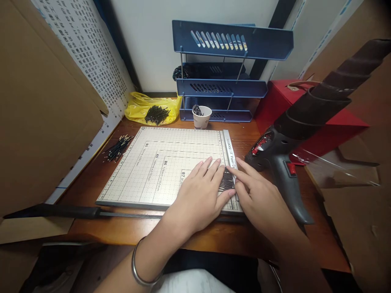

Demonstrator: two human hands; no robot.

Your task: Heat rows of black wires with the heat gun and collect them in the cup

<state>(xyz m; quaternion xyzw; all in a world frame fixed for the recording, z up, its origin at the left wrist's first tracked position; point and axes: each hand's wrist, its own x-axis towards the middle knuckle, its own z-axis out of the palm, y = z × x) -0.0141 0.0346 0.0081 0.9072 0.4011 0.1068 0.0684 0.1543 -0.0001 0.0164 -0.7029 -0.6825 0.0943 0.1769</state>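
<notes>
My left hand (203,181) lies flat on the gridded board of a paper cutter (134,179), its fingers spread. Its fingers and thumb rest at the edge of a row of thin black strands (226,180), laid side by side and partly covered. The kind of strand is too small to make out. My right hand (256,189) is at the cutter's right edge, fingers extended and apart. Its fingertips touch the silver guide strip (229,148) and the strands' right ends. The cutter's long blade arm with a black handle (73,211) lies along the near side.
Black strands with pale ends (118,148) lie left of the cutter. Behind are a yellow bag (134,108) bearing a dark pile (157,115), a paper cup (202,120) and blue tiered trays (232,40). A heat gun (284,150) and red box (324,118) stand right.
</notes>
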